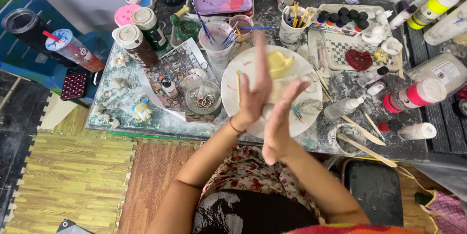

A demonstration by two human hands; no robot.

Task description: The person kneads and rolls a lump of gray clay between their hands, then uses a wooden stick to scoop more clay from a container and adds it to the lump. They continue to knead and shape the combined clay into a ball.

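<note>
Landmark: the round white plate (243,66) at the middle of the cluttered craft table (350,86); every place below is told from it.
Left hand (254,90): over the near left part of the plate, fingers straight and together, pointing away from the person, palm turned toward the other hand. A thin band circles its wrist.
Right hand (281,120): over the plate's near edge, flat, fingers stretched up toward the plate's middle, its palm pressed against the left palm.
Grip: both hands are flattened, palm on palm; whether anything lies between the palms cannot be told.
Yellow clay piece (279,63): on the far part of the plate, just beyond the fingertips of both hands, apart from them.
Glass bowl of metal rings (204,99): just left of the plate, beside the left wrist.
Clear cup with brushes (217,39): beyond the plate's far left edge.
White mug of tools (293,24): beyond the plate's far right edge.
Red heart shape (359,59): right of the plate, on a checked tray.
Small white dropper bottle (343,107): just right of the plate, lying on its side.
Wooden sticks (365,139): right of the plate, nearer the person.
</note>
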